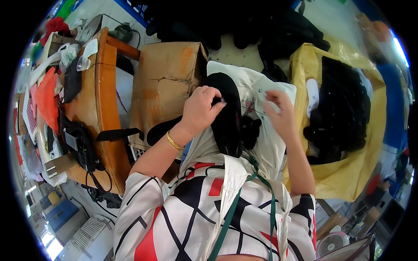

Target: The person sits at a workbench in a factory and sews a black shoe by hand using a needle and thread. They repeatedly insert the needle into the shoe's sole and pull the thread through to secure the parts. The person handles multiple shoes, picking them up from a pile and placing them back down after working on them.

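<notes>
A long black cloth shoe (227,126) with a rounded end lies upright over my lap, on a pale cloth apron (265,87). My left hand (202,106) is closed in a pinch at the shoe's upper part. A tiny shiny spot shows at its fingertips, too small to name. From the shoe a thin dark thread (252,110) stretches to the right. It ends at my right hand (278,108), which is raised beside the shoe with curled, slightly blurred fingers. Small black pieces (250,132) lie on the apron just right of the shoe.
A cardboard box (163,78) stands at the left, next to a wooden table (104,100) bearing a black bag (78,141) and cloths. To the right, a yellow sack (305,65) holds black items and a white sole-shaped piece (312,98). Black items (244,21) are heaped ahead.
</notes>
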{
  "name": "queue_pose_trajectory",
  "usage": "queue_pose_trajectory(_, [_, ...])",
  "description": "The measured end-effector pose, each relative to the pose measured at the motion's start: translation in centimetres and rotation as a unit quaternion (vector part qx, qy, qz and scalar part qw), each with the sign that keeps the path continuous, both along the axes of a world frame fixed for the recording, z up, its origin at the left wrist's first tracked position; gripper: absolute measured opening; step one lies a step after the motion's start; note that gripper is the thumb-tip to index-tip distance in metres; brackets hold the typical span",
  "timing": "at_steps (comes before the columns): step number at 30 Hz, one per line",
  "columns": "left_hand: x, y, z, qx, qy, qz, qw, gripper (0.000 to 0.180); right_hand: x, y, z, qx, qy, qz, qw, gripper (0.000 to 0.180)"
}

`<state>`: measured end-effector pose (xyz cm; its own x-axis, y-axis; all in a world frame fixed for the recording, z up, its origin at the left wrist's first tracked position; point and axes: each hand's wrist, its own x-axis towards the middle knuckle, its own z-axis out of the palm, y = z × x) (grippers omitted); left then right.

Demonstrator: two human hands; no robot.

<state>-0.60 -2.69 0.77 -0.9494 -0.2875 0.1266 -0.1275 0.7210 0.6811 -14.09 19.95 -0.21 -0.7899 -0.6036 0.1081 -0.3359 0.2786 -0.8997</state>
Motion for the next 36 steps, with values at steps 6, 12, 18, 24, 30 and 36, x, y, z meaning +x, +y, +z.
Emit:
queue_pose_trajectory(6, [0.8,0.0,-0.6,-0.039,0.054,-0.005,0.998,0.020,1.2,-7.1,1.4,0.051,0.123,0.182,0.974,0.026])
queue_pose_trajectory(12, [1.4,0.4,-1.6,-0.058,0.070,0.026,0.996,0.023,2.1,-7.2,0.5,0.065,0.135,0.176,0.973,0.020])
queue_pose_trajectory(18, [1.3,0.2,-2.2,-0.011,0.083,0.017,0.996,0.020,2.5,-7.1,-0.2,0.073,0.121,0.161,0.977,0.021])
queue_pose_trajectory(24, [1.7,0.2,-1.7,0.033,0.063,0.024,0.997,0.017,2.5,-7.2,-0.1,0.065,0.082,0.171,0.980,0.019])
queue_pose_trajectory(30, [2.3,1.9,-1.7,0.123,0.041,0.087,0.988,0.019,2.2,-7.0,-0.2,0.082,0.071,0.180,0.978,0.018])
queue_pose_trajectory(36, [1.8,1.5,-1.4,0.250,-0.003,0.124,0.960,0.020,2.4,-7.3,0.1,0.122,0.046,0.142,0.981,0.018])
